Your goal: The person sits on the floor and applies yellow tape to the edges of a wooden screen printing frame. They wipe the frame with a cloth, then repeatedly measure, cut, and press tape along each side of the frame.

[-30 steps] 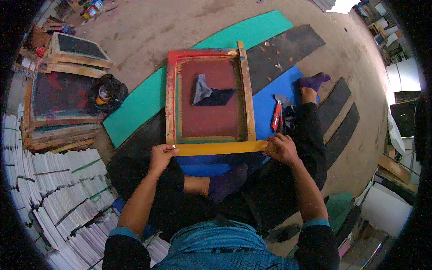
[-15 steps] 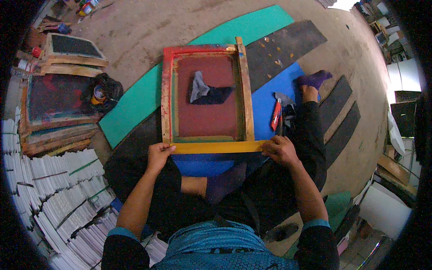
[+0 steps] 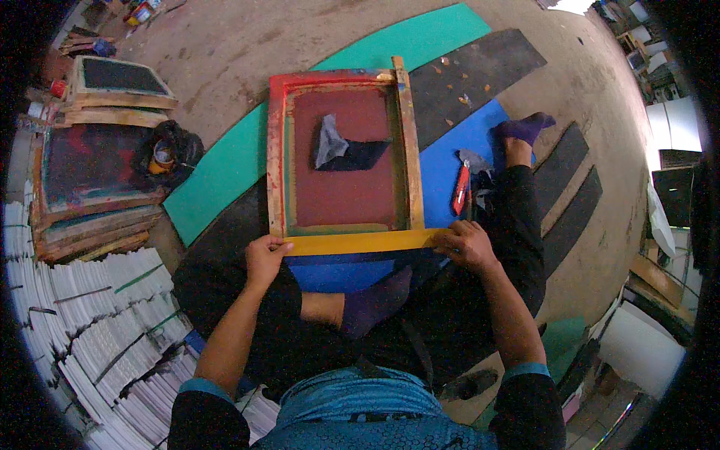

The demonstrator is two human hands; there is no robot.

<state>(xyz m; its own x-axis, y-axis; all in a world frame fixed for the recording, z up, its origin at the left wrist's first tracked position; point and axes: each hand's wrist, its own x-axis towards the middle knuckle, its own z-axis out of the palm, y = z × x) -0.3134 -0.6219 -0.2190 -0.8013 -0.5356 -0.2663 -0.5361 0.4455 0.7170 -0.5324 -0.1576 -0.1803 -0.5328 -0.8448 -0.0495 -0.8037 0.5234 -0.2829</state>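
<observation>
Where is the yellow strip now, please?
Centrally in the head view, the yellow strip is in the grip of the left hand and the right hand, along the near side of the wooden frame.

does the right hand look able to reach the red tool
Probably yes: the red tool lies uncovered just beyond the right hand, though that hand is holding the yellow strip.

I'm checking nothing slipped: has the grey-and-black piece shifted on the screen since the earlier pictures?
No; judged against the wooden frame, the grey-and-black piece shows no visible shift either way.
</observation>
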